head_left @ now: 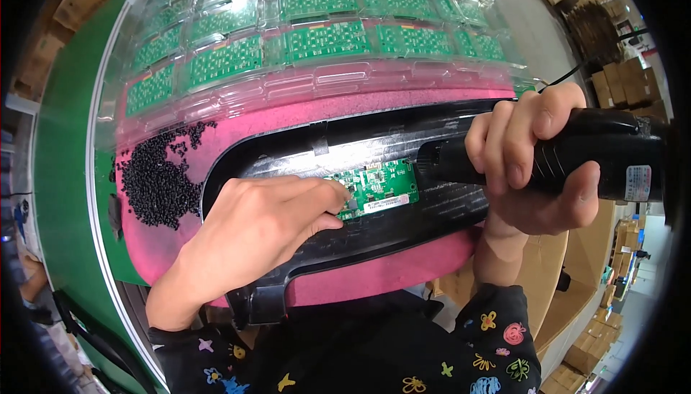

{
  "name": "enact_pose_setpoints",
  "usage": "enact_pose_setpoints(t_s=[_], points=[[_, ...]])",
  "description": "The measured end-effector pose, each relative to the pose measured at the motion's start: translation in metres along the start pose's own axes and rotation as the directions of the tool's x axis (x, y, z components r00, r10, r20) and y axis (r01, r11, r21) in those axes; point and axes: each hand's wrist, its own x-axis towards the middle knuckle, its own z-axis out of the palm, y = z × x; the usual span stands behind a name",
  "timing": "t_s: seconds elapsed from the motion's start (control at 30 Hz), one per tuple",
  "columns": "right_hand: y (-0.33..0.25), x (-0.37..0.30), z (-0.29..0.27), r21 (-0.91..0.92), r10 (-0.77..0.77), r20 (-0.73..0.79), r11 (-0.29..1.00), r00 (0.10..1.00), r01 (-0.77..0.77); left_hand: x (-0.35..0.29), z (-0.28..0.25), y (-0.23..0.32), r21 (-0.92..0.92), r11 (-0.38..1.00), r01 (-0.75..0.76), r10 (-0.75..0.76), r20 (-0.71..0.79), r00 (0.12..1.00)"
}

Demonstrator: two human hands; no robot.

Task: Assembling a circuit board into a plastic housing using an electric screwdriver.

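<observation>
A green circuit board [385,184] with a white label strip lies inside a long black plastic housing [345,246]. My left hand [252,225] reaches over the housing's left part, its bent fingers and thumb closed at the board's left end. What its fingertips press on is partly hidden beneath them. In my right hand [529,153] is a thick black powered screwdriver [612,153], gripped around its body. The tool lies nearly level, its narrower nose pointing left at the board's right end. I cannot make out its tip or whether it touches the board.
Behind the housing, clear plastic trays [327,77] hold rows of green circuit boards. A heap of small black parts [158,178] lies on the pink mat [374,275] at left. Beyond it runs a green surface [68,149]. Cardboard boxes [626,81] stand at right.
</observation>
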Motion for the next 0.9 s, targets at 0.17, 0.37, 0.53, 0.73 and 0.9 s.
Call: enact_pose_setpoints(t_s=[0.17, 0.37, 0.53, 0.73, 0.9], points=[[0.005, 0.0, 0.003, -0.02, 0.01, -0.012, 1.0, 1.0, -0.01, -0.002, 0.0, 0.002, -0.06, 0.995, 0.081, -0.08, 0.028, 0.996], [0.007, 0.003, 0.004, -0.019, 0.036, -0.019, 0.999, 0.999, -0.037, -0.003, -0.002, 0.002, -0.075, 0.985, 0.156, -0.151, 0.064, 0.986], [0.012, 0.009, 0.007, -0.031, 0.058, 0.029, 0.998, 0.998, -0.058, -0.003, -0.002, 0.0, -0.11, 0.979, 0.171, -0.164, 0.064, 0.984], [0.013, 0.01, 0.013, -0.184, 0.074, 0.061, 0.981, 0.995, -0.062, -0.001, -0.002, -0.001, -0.095, 0.983, 0.16, -0.153, 0.08, 0.985], [0.012, 0.002, 0.02, -0.172, 0.012, -0.058, 0.985, 0.998, -0.022, -0.003, 0.0, 0.002, -0.074, 0.985, 0.158, -0.155, 0.049, 0.987]])
